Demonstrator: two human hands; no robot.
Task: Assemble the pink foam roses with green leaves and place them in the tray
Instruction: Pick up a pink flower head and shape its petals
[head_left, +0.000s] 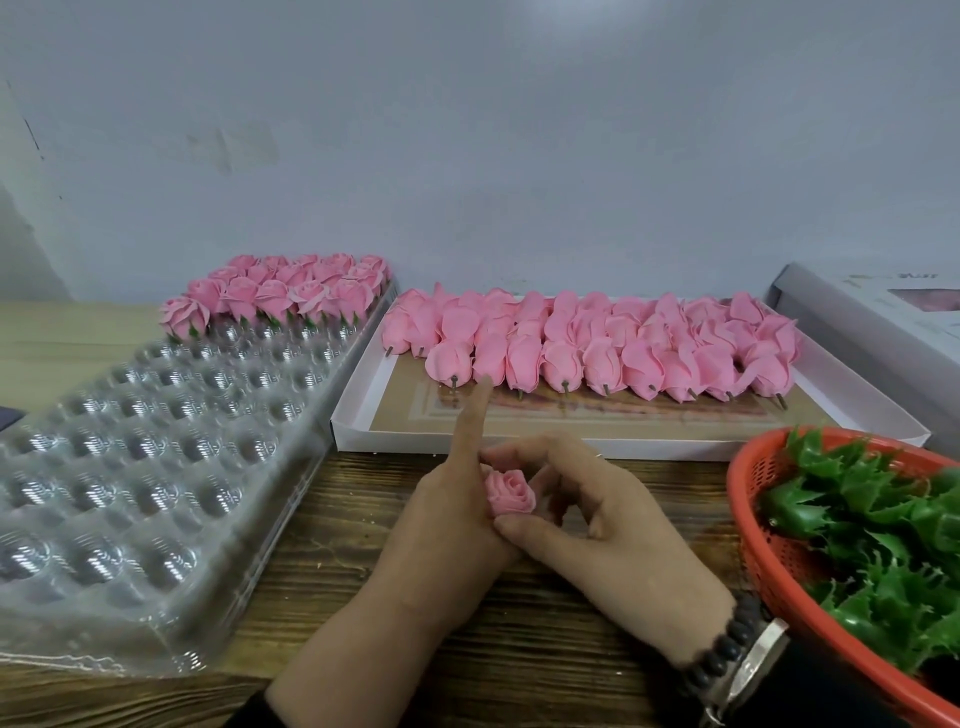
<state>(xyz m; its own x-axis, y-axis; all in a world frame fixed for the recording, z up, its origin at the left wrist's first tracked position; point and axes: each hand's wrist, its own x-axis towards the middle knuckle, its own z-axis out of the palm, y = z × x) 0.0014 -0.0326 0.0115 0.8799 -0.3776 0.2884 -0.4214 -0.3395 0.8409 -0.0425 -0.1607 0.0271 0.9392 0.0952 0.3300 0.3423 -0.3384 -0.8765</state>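
Wooden table (363, 525) holds the tray (156, 467), partly filled. Both hands, left (447, 525) and right (597, 519), pinch one rose (510, 492), probably shaping petals. Next it likely needs a leaf (852, 519) from the basket (748, 499).

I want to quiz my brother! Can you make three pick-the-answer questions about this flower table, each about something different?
1. Where are the green leaves?
A. red basket
B. clear tray
C. white box

2. What colour is the rose in the hands?
A. yellow
B. pink
C. white

3. How full is the clear plastic tray?
A. completely full
B. empty
C. only its far rows hold roses

Answers:
1. A, the leaves fill the red basket on the right.
2. B, the left hand and right hand hold a pink rose.
3. C, finished roses sit at the far end; near cups are empty.
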